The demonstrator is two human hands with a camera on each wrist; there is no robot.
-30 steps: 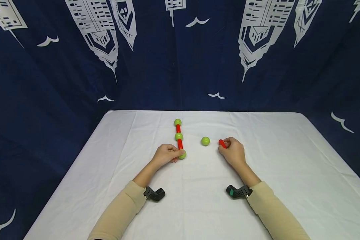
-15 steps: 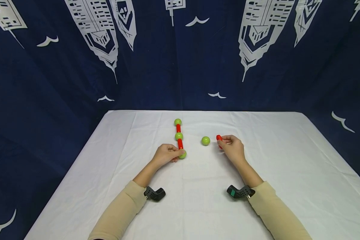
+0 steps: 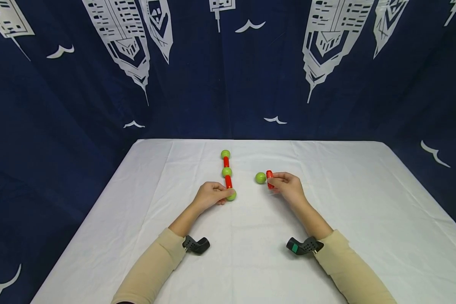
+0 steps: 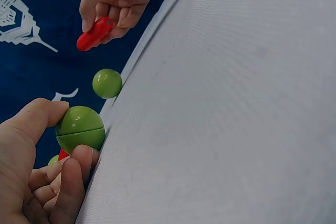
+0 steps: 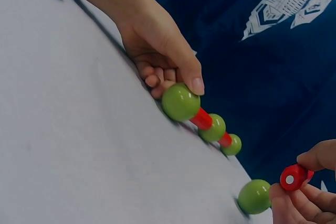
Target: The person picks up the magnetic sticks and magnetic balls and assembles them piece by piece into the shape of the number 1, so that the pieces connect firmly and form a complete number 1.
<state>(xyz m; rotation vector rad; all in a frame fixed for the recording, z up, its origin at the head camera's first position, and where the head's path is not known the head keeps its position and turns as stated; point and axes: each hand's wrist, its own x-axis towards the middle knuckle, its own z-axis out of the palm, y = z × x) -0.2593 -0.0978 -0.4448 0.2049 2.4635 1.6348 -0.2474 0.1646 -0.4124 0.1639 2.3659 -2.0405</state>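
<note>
My left hand [image 3: 210,196] pinches the nearest green ball [image 4: 80,129] of a straight chain lying on the table. In that chain, green balls alternate with red rods: a near rod [image 3: 228,181], a middle ball [image 3: 226,172], a far rod [image 3: 226,161] and a far ball [image 3: 225,154]. To the right, my right hand [image 3: 289,188] holds a red rod [image 3: 270,179] between thumb and fingers. A pale round spot shows on the end of this rod [image 5: 290,179] in the right wrist view. Just left of it lies a loose green ball [image 3: 260,178], close beside the rod.
A white cloth covers the table [image 3: 346,202], whose far edge meets a dark blue curtain [image 3: 228,84] with white building prints. Black wrist cameras sit on the left wrist [image 3: 196,245] and the right wrist [image 3: 305,245].
My right hand has moved left with the red rod, bringing it beside the loose green ball and turning it more upright in the head view. The left hand and chain stay put.
</note>
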